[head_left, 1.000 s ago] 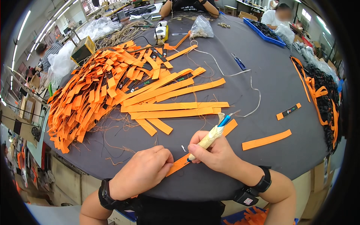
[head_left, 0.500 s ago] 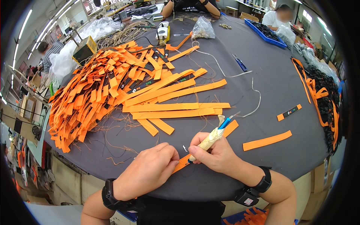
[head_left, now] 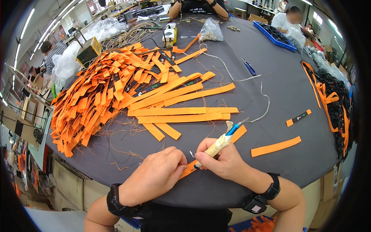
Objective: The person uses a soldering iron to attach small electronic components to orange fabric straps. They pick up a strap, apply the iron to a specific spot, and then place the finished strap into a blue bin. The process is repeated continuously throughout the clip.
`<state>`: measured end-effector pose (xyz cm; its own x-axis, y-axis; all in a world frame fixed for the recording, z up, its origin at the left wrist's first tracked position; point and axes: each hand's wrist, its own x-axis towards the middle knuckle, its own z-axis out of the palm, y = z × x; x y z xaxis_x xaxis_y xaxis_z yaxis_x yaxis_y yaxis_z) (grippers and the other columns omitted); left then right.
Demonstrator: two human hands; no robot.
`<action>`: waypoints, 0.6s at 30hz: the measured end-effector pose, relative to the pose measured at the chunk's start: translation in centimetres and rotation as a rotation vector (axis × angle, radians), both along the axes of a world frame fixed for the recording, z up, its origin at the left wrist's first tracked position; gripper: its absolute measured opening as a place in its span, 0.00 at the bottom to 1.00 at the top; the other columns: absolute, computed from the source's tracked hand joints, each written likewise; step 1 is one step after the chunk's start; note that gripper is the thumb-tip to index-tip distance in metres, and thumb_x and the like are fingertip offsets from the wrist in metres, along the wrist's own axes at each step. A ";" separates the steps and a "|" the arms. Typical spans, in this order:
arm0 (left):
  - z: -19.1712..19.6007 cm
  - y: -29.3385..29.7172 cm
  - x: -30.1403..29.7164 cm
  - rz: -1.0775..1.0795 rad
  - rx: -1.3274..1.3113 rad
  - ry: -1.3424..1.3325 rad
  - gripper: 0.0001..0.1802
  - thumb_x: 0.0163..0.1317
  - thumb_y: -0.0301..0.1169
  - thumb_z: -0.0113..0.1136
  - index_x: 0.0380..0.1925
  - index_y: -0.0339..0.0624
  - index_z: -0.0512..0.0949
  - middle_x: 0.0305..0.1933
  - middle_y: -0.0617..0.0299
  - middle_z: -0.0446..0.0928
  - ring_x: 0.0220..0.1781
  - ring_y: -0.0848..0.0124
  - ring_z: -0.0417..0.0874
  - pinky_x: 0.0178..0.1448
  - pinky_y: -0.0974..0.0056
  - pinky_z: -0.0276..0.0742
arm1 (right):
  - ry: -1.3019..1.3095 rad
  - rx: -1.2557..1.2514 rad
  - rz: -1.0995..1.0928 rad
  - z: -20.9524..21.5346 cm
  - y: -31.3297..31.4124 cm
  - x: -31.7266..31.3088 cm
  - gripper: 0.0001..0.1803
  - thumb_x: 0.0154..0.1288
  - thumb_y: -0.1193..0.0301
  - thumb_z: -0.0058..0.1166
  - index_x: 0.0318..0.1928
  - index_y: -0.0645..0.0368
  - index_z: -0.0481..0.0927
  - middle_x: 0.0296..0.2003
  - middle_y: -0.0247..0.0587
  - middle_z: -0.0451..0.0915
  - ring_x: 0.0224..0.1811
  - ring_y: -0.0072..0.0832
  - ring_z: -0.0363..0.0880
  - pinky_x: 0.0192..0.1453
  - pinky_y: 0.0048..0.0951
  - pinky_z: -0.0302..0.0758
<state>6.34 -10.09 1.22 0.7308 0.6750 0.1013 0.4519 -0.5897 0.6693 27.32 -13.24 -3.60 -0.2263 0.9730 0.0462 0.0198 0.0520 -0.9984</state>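
- Seen from above, a person works at a round, dark grey desk, forearms coming in from the lower edge.
- The right hand is closed around a taped, cream-coloured tool with a blue end, gripped like a pen with its tip pointing down.
- The tool's tip meets an orange strap lying at the near edge of the desk, between the two hands.
- The left hand lies palm down with fingers curled, pressing on the near end of that strap; it grips nothing.
- Both wrists wear black bands.
- Just beyond the hands lie several long orange strips side by side, with loose threads around them.
- Further left, a large pile of orange straps covers much of the desk.
- To the right, a single orange strip lies alone.
- A white cord winds across the middle of the desk.
- At the far edge, another person's arms rest near a clear plastic bag.
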 end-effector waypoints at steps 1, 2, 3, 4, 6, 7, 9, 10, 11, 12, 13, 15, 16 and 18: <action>0.0 0.0 0.0 0.000 -0.001 -0.002 0.06 0.60 0.22 0.61 0.32 0.34 0.72 0.33 0.51 0.76 0.36 0.51 0.80 0.40 0.54 0.77 | -0.007 0.001 -0.001 0.0 0.0 0.0 0.11 0.69 0.68 0.58 0.32 0.62 0.78 0.22 0.30 0.78 0.23 0.15 0.71 0.27 0.22 0.67; 0.0 0.0 0.0 0.001 0.000 0.000 0.06 0.60 0.22 0.61 0.32 0.34 0.72 0.33 0.51 0.76 0.36 0.51 0.80 0.40 0.54 0.77 | -0.014 0.002 -0.001 0.0 0.0 0.0 0.11 0.69 0.68 0.58 0.32 0.62 0.78 0.22 0.30 0.77 0.23 0.15 0.71 0.28 0.22 0.67; 0.0 0.0 0.0 0.003 0.000 0.002 0.06 0.60 0.22 0.61 0.32 0.34 0.72 0.33 0.51 0.76 0.36 0.51 0.80 0.40 0.54 0.77 | -0.021 0.004 -0.002 0.1 0.0 0.0 0.11 0.69 0.68 0.58 0.32 0.62 0.78 0.22 0.30 0.77 0.23 0.15 0.71 0.28 0.22 0.67; -0.1 0.0 0.0 0.003 0.001 0.004 0.06 0.60 0.22 0.61 0.32 0.34 0.72 0.33 0.51 0.76 0.36 0.51 0.80 0.40 0.54 0.77 | -0.021 0.003 -0.003 0.0 0.0 0.0 0.11 0.69 0.68 0.58 0.32 0.62 0.78 0.22 0.30 0.77 0.23 0.15 0.71 0.28 0.22 0.67; 0.0 0.1 0.0 0.001 -0.003 0.004 0.06 0.60 0.22 0.61 0.32 0.34 0.72 0.33 0.51 0.76 0.36 0.51 0.80 0.40 0.54 0.77 | -0.021 0.001 -0.005 0.0 0.0 0.0 0.10 0.68 0.68 0.58 0.32 0.62 0.78 0.22 0.30 0.77 0.24 0.15 0.71 0.28 0.22 0.67; 0.0 0.1 0.0 0.001 -0.004 0.005 0.06 0.60 0.22 0.60 0.32 0.34 0.73 0.33 0.51 0.76 0.36 0.51 0.80 0.40 0.54 0.77 | -0.021 -0.003 -0.004 0.1 0.0 0.0 0.10 0.68 0.68 0.58 0.32 0.62 0.78 0.22 0.30 0.77 0.24 0.15 0.71 0.28 0.22 0.67; -0.2 0.1 0.0 0.014 0.016 -0.013 0.06 0.59 0.22 0.62 0.31 0.35 0.73 0.32 0.54 0.77 0.33 0.56 0.81 0.37 0.57 0.77 | -0.020 -0.011 -0.002 0.2 0.0 0.0 0.10 0.69 0.68 0.58 0.32 0.62 0.78 0.22 0.30 0.77 0.24 0.15 0.71 0.28 0.22 0.66; -0.2 0.1 0.0 0.020 0.026 -0.022 0.06 0.58 0.22 0.63 0.31 0.36 0.74 0.31 0.55 0.77 0.32 0.58 0.81 0.36 0.59 0.76 | -0.018 -0.016 0.000 0.2 0.0 0.0 0.10 0.69 0.68 0.58 0.32 0.62 0.78 0.23 0.29 0.77 0.24 0.15 0.71 0.28 0.21 0.66; -0.2 0.1 0.0 0.024 0.027 -0.025 0.06 0.58 0.22 0.63 0.31 0.36 0.74 0.31 0.55 0.77 0.32 0.58 0.81 0.36 0.59 0.76 | -0.017 -0.020 0.003 0.2 0.0 0.0 0.10 0.69 0.68 0.58 0.33 0.61 0.78 0.23 0.29 0.77 0.24 0.15 0.71 0.28 0.21 0.67; -0.2 0.1 0.0 0.029 0.028 -0.027 0.06 0.58 0.22 0.63 0.31 0.36 0.74 0.31 0.55 0.77 0.32 0.58 0.80 0.36 0.59 0.76 | -0.016 -0.025 0.007 0.1 0.0 0.0 0.10 0.69 0.68 0.58 0.33 0.61 0.78 0.23 0.29 0.77 0.24 0.14 0.71 0.28 0.21 0.67; -0.2 0.1 0.0 0.034 0.029 -0.030 0.06 0.58 0.22 0.62 0.31 0.36 0.74 0.31 0.55 0.77 0.31 0.58 0.80 0.36 0.59 0.76 | 0.006 -0.039 0.003 0.1 0.0 0.0 0.10 0.69 0.69 0.58 0.33 0.61 0.78 0.23 0.29 0.77 0.24 0.14 0.72 0.28 0.21 0.67; -0.2 0.6 -0.5 0.152 0.212 -0.032 0.05 0.58 0.22 0.62 0.31 0.36 0.74 0.30 0.54 0.77 0.31 0.58 0.80 0.35 0.59 0.76 | 0.050 -0.069 -0.005 0.1 0.0 -0.2 0.10 0.70 0.69 0.58 0.33 0.61 0.77 0.23 0.29 0.77 0.25 0.14 0.73 0.28 0.20 0.67; 0.0 1.0 -0.8 0.205 0.305 -0.033 0.05 0.58 0.21 0.62 0.30 0.36 0.75 0.30 0.54 0.77 0.31 0.58 0.80 0.35 0.59 0.76 | 0.054 -0.080 -0.009 0.2 -0.1 -0.1 0.09 0.70 0.69 0.57 0.33 0.61 0.77 0.23 0.29 0.77 0.25 0.14 0.73 0.29 0.20 0.68; 0.6 2.2 -1.8 0.373 0.318 -0.076 0.05 0.57 0.22 0.63 0.31 0.36 0.76 0.28 0.53 0.75 0.29 0.56 0.78 0.34 0.62 0.74 | 0.062 -0.103 -0.020 0.4 -0.3 0.1 0.09 0.70 0.69 0.57 0.33 0.61 0.77 0.24 0.29 0.78 0.25 0.13 0.74 0.29 0.19 0.69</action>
<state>4.54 -7.90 1.80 0.4282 0.8160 0.3884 0.6282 -0.5777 0.5212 27.46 -13.50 -3.18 -0.2067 0.9776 -0.0409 -0.0424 -0.0507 -0.9978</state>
